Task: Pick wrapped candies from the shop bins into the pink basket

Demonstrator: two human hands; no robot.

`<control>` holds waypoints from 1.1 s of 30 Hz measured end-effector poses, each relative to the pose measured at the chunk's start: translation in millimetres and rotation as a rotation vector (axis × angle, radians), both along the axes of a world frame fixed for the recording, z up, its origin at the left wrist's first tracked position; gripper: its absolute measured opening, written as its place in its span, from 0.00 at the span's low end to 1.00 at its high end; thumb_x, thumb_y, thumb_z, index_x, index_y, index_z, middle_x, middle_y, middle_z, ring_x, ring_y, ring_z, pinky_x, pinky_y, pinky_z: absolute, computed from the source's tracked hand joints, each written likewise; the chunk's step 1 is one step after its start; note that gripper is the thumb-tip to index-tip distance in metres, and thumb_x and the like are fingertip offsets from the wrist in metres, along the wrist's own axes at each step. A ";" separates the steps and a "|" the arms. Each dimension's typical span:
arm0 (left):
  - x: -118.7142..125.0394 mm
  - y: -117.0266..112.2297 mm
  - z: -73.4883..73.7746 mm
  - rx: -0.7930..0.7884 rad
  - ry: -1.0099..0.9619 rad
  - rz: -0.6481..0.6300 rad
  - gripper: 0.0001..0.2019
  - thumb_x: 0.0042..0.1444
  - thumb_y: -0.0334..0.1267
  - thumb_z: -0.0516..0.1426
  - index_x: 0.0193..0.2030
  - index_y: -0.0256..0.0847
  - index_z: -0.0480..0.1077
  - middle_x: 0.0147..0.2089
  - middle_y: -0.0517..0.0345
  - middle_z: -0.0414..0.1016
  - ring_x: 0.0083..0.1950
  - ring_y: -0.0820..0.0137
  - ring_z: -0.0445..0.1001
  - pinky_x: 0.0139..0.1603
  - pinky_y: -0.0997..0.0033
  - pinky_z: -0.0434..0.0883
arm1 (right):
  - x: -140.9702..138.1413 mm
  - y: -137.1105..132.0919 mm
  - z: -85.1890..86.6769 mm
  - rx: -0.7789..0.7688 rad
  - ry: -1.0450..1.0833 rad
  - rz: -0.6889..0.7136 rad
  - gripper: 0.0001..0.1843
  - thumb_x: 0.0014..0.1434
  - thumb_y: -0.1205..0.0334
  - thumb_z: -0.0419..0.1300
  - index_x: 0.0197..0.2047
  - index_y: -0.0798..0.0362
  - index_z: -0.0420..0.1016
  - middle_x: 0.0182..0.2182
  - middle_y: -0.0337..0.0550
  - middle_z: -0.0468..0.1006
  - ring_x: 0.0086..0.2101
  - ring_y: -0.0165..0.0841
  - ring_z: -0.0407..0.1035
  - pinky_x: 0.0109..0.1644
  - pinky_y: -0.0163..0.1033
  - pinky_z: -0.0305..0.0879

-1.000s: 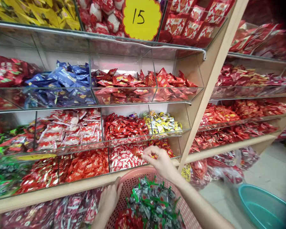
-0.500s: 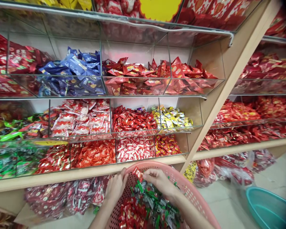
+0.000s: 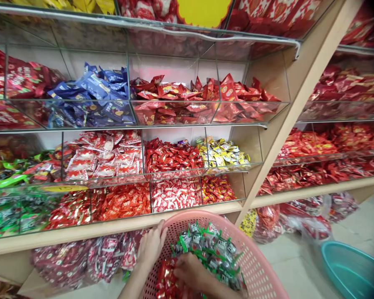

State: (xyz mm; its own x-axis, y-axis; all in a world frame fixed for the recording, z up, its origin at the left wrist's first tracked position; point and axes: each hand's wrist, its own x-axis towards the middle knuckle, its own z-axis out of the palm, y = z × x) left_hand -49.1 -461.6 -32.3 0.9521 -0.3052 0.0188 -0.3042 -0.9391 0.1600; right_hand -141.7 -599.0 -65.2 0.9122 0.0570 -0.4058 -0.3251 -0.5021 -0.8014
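A pink plastic basket (image 3: 258,249) with a perforated wall stands against the lower shelf. My left hand (image 3: 152,243) is closed over its left rim. Inside, my right hand (image 3: 190,270) reaches down with curled fingers at the edge of the red-wrapped candies (image 3: 166,276); its fingertips and anything between them are hidden. Clear-wrapped candies with green twisted ends (image 3: 218,249) fill the back and right of the basket, beside the red ones.
Clear-fronted shelf bins hold blue packets (image 3: 95,85), red packets (image 3: 174,91) and small candies. A wooden ledge (image 3: 112,229) runs along the bottom. Bagged candies (image 3: 65,261) lie beneath it. On the tiled floor at right sits a teal basin (image 3: 345,265).
My right hand has moved down and slightly left, from above the basket's back to the red candies. The red candy it held up is no longer visible. My left hand stays on the rim.
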 end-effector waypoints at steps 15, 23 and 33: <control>4.9 2.7 -9.4 0.025 0.007 -0.010 0.23 0.63 0.44 0.41 0.63 0.45 0.56 0.45 0.49 0.77 0.44 0.60 0.76 0.41 0.63 0.71 | 32.0 -40.1 152.0 -0.168 -0.632 0.000 0.16 0.63 0.57 0.46 0.33 0.53 0.72 0.16 0.34 0.71 0.16 0.27 0.64 0.22 0.30 0.54; 6.2 2.7 -11.6 0.009 0.006 -0.004 0.23 0.63 0.43 0.40 0.62 0.44 0.57 0.43 0.49 0.78 0.44 0.59 0.76 0.42 0.61 0.71 | 97.4 -95.1 279.3 -0.984 -1.144 0.187 0.10 0.61 0.71 0.50 0.40 0.55 0.72 0.34 0.46 0.74 0.37 0.35 0.64 0.39 0.37 0.54; 9.8 4.8 -16.8 -0.004 0.001 -0.005 0.23 0.63 0.44 0.39 0.62 0.44 0.56 0.43 0.50 0.77 0.45 0.59 0.75 0.43 0.60 0.70 | 126.4 -116.4 274.1 -1.368 -1.180 0.355 0.08 0.62 0.66 0.53 0.34 0.53 0.72 0.36 0.45 0.70 0.40 0.37 0.58 0.41 0.43 0.46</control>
